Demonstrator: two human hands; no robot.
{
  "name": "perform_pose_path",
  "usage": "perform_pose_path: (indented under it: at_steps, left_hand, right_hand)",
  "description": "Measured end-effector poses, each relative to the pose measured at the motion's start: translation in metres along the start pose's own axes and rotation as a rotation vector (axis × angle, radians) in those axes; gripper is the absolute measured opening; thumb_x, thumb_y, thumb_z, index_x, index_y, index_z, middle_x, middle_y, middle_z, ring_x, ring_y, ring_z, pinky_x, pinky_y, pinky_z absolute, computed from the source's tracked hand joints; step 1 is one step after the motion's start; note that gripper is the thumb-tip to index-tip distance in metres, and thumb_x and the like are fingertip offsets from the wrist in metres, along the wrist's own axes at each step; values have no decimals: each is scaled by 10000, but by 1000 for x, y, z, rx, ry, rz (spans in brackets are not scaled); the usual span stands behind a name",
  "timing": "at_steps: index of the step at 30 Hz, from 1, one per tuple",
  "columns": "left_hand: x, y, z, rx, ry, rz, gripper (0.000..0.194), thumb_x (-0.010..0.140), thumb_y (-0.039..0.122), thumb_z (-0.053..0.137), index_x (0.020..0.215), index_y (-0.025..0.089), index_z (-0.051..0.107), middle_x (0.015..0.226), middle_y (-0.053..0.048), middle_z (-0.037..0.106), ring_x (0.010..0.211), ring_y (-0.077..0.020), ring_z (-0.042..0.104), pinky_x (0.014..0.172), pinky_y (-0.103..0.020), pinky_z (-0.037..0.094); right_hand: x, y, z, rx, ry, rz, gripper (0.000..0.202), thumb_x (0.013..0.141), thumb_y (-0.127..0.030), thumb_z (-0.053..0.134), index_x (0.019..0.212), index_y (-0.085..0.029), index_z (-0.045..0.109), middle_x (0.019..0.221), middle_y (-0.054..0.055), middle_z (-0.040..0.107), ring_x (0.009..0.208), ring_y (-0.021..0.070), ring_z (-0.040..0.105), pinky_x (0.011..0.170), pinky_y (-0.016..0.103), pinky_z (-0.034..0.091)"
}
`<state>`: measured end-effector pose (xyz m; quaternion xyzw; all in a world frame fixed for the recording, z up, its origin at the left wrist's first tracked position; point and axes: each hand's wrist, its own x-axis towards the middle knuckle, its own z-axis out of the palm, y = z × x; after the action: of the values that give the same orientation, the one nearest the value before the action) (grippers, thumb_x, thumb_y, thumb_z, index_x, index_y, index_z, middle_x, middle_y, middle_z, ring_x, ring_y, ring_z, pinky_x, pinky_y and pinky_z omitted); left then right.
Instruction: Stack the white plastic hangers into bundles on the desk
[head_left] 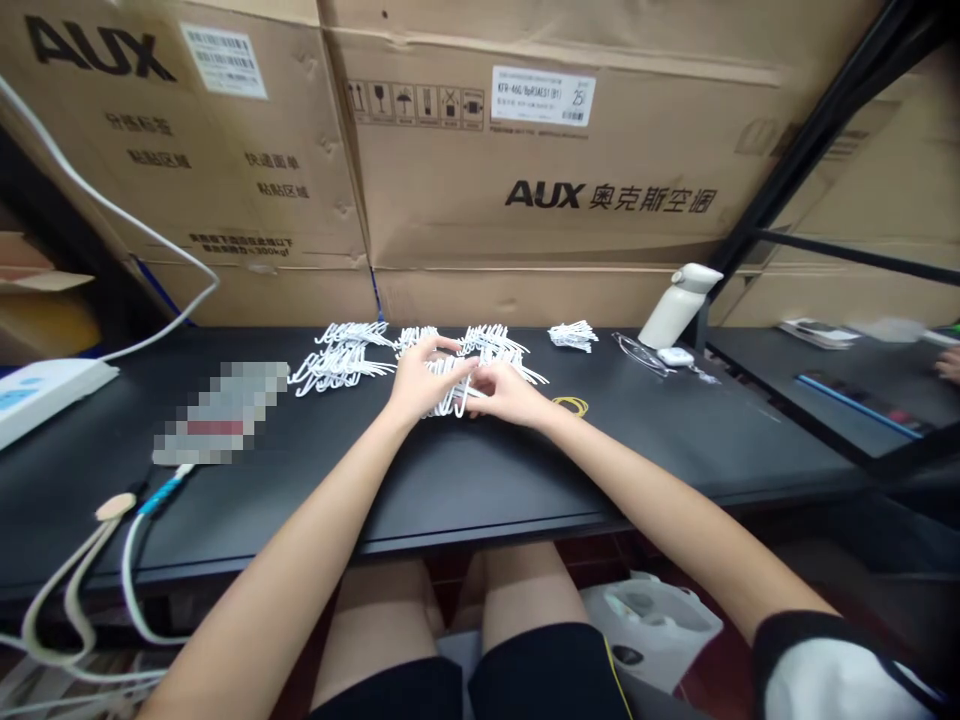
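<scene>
At the middle of the black table (487, 490), my left hand (421, 378) and my right hand (511, 392) meet over a row of white, thin, bent pieces that look like wire hooks (448, 402). Fingers of both hands close on this row, the left from its left side and the right from its right. My fingers hide part of it. Behind and to the left lie more bundles of the same white pieces (341, 368). A smaller white bundle (573, 335) lies apart on the right. Yellow rubber bands (571, 406) are near my right wrist.
Large cardboard boxes (450, 220) stand along the back. A white bottle (679, 305) leans at the right rear beside a small white case (675, 356). On the left are a blurred-out flat device (232, 410) with a cable and a white power strip (52, 390).
</scene>
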<state>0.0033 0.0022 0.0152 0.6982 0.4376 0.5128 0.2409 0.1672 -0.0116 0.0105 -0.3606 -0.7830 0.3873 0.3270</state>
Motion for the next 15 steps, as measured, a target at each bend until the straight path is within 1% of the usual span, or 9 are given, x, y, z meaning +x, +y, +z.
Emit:
perform_pose_path:
  at_steps: [3,7,10,13,15]
  left_hand:
    - [-3,0,1,72,-33,70,301,699,449,707,857,201,643,942,-45,695,849,-208,640,830,-320,458]
    - [-5,-2,2,102,-25,85,287,721,468,682,847,212,649,932,-39,698,886,-215,629,862,-323,444]
    - [-2,-3,0,104,-54,29,311,741,481,659,894,211,655,986,-49,695,940,-225,618,895,-333,432]
    - [2,-3,-4,71,-152,-47,379,771,515,613,986,205,648,1091,-63,669,1043,-241,594,955,-350,408]
    - [4,-5,-7,26,-212,-94,428,780,526,600,1057,201,632,1177,-70,635,1138,-247,553,1004,-352,378]
  right_hand:
    - [0,4,3,-145,3,-63,186,791,-255,628,641,-156,581,560,-13,612,548,147,618,566,248,456]
    - [0,9,5,-242,54,-93,203,827,-252,585,647,-159,586,572,-7,605,556,146,589,593,259,448]
    - [0,11,6,-297,75,-99,205,854,-236,551,671,-155,596,573,-3,600,545,140,570,602,259,438]
    - [0,11,3,-309,45,-103,223,878,-196,512,672,-149,584,573,-5,595,531,124,569,605,244,432]
    - [0,9,-1,-313,10,-107,236,889,-181,497,668,-144,571,584,-6,597,524,114,573,611,234,434]
